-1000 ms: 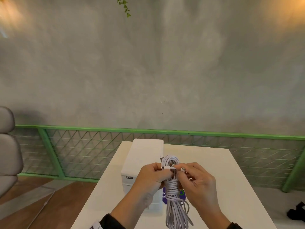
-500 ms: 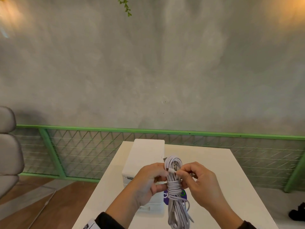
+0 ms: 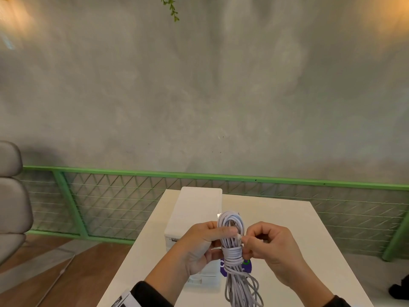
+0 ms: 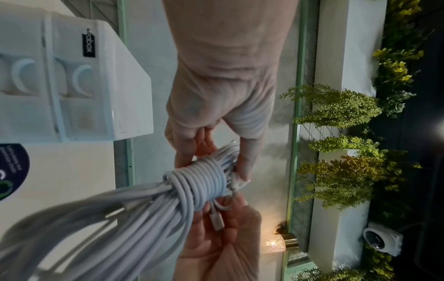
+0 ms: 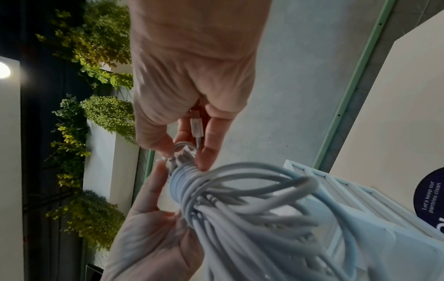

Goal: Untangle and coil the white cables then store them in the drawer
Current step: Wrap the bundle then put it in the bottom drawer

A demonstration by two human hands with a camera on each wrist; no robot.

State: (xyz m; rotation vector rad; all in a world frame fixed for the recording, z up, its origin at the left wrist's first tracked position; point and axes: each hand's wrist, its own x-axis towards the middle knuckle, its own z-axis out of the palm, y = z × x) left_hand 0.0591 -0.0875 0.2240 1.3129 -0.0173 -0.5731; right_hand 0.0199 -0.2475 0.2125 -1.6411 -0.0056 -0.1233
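Note:
A white cable bundle [image 3: 231, 231] hangs upright over the white table [image 3: 298, 235], its middle bound by several tight turns [image 3: 231, 254]. My left hand [image 3: 221, 240] grips the bundle above the turns, thumb across the strands. My right hand [image 3: 242, 239] pinches the loose cable end against the bundle's right side. The left wrist view shows the bundle [image 4: 199, 178] and the connector [image 4: 216, 222] lying in the right hand's fingers. The same connector [image 5: 195, 125] appears in the right wrist view. The white drawer unit [image 3: 194, 209] stands behind the hands, its drawers [image 4: 79, 79] shut.
A round purple sticker [image 3: 247, 265] lies on the table under the bundle. A green mesh railing [image 3: 199, 175] runs behind the table before a grey wall. A grey chair [image 3: 11, 196] stands at the left, and a dark object [image 3: 400, 291] lies on the floor at the right.
My right hand has brought the cable end down from across the top loop to the bundle's right side, just above the turns. The left hand keeps its hold; the bundle has shifted slightly right.

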